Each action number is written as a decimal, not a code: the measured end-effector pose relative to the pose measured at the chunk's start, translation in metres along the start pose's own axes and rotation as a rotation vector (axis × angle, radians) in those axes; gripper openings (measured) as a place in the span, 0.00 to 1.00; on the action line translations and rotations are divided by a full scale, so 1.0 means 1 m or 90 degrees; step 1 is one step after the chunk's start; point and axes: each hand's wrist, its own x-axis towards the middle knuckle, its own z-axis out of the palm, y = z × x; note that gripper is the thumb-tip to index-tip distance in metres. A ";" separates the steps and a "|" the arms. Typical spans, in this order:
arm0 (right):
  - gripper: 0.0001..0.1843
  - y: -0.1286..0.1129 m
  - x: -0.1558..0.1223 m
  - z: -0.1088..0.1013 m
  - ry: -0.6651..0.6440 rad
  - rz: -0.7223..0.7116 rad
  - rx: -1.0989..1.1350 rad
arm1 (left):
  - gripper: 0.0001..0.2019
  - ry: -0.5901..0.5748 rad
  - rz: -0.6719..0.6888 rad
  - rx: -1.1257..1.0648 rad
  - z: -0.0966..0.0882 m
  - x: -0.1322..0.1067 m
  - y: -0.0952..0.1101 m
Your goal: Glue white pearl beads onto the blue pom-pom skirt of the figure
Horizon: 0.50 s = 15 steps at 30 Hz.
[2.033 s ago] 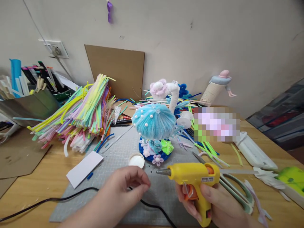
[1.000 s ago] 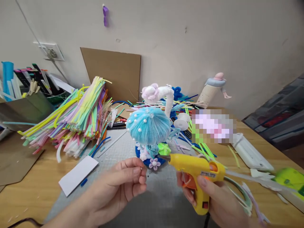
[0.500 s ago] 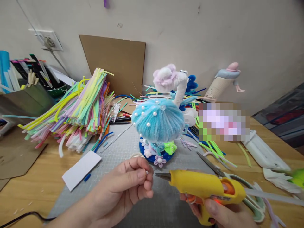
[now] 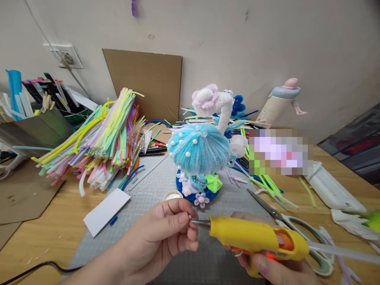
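Observation:
Between thumb and forefinger, my left hand (image 4: 170, 227) pinches a tiny pearl bead (image 4: 190, 217). My right hand (image 4: 273, 265) is wrapped round the handle of a yellow hot glue gun (image 4: 246, 233), its red light lit and a clear glue stick (image 4: 341, 251) poking out of the back. The metal nozzle is right beside the bead; whether they touch I cannot tell. Behind my hands stands a fuzzy blue pipe-cleaner dome (image 4: 202, 152) dotted with pearls, on a dark blue base (image 4: 181, 184) with small flowers. A white curved stem with a lilac flower (image 4: 206, 99) rises above it.
Scissors (image 4: 297, 233) lie open at the right by a white bottle-like object (image 4: 335, 190). At left are a large bundle of pipe cleaners (image 4: 109, 134), a white card (image 4: 107, 211) and a black cable (image 4: 59, 269). A small round dish (image 4: 173, 195) sits behind my left hand.
The glue gun's nozzle and the bead in my left hand have come closer together. My left hand has shifted slightly right, and the view has moved a little.

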 end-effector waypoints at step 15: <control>0.15 0.001 0.000 0.001 0.035 -0.036 -0.023 | 0.04 -0.008 0.016 0.001 -0.001 -0.001 0.000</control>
